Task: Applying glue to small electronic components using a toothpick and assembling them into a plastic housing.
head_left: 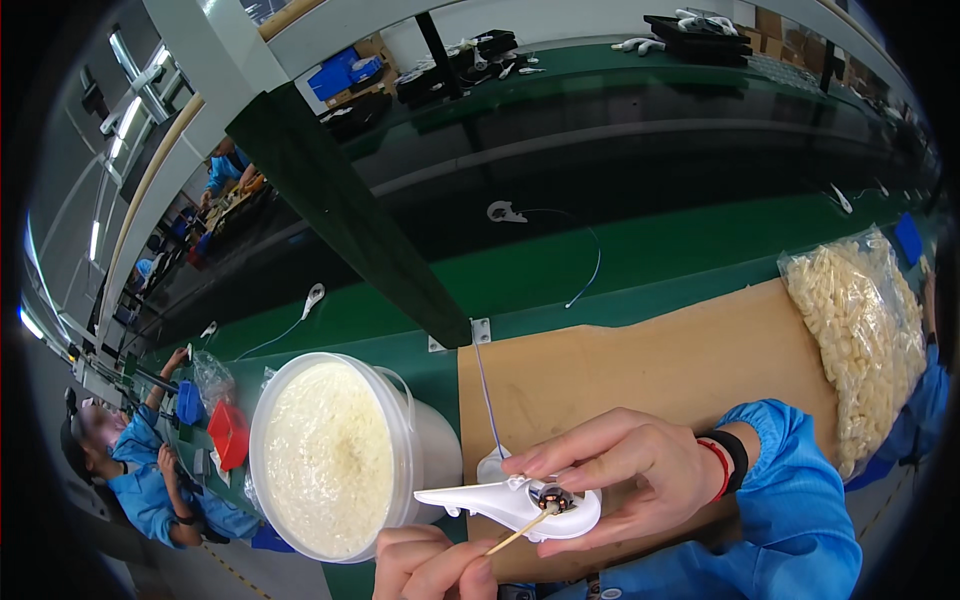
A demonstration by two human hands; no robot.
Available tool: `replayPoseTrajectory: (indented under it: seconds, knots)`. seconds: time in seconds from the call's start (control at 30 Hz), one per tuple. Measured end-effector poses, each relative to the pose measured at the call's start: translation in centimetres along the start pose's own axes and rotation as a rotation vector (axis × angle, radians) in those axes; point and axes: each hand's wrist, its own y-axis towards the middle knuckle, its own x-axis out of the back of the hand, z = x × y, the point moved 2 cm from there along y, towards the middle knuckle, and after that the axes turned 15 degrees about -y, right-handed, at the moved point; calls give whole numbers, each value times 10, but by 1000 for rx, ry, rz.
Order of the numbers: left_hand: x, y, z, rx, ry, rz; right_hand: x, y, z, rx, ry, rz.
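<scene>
Nearest, at the lower edge: left hand (pixel 432 566), fingers pinched together on a thin wooden stick (pixel 517 533). Stick tip pointing up and right, reaching into the round opening of a white plastic part (pixel 510 500). Inside that opening a small dark and copper-coloured piece, too small to tell more.

Just right of it: right hand (pixel 625 470), coming in from the right in a blue sleeve (pixel 790 500), with a black band and a red string at the wrist. Fingers closed around the wide round end of the white plastic part, thumb above and other fingers below; the pointed end sticks out to the left, over the worktop. Thin blue wire (pixel 487 395) rising from the part toward the far side.

Left of the hands: white round tub (pixel 335 455), open, filled with pale cream-coloured grease or paste, standing on the green worktop (pixel 640 265). Under the hands: brown cardboard sheet (pixel 640 360) lying on the worktop.

Right, a little farther: clear plastic bag (pixel 860 340) full of small cream-coloured pieces, resting on the cardboard's right end.

Farther: dark green post slanting across, then two more white parts with wires on the green belt. Far left: other people in blue clothing at the same line.
</scene>
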Motion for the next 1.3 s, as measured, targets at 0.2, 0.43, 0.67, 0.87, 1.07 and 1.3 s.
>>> replayPoseTrajectory:
  seconds: [0.2,0.43,0.67,0.87,1.07,1.3]
  knots:
    - [0,2,-1,-22,-2,12,-1,-1,0,1,-21,-5]
    - [-1,1,-2,-49,47,8,0,-1,0,0,-18,0]
    - [0,2,-2,-80,71,2,0,-1,0,-13,-16,-4]
    - [-1,1,-2,-98,79,17,1,-2,1,-28,-45,5]
    - [0,3,-4,-156,122,49,3,-1,1,-46,-87,33]
    - [3,1,-5,-255,161,13,3,1,-1,-81,-79,-7]
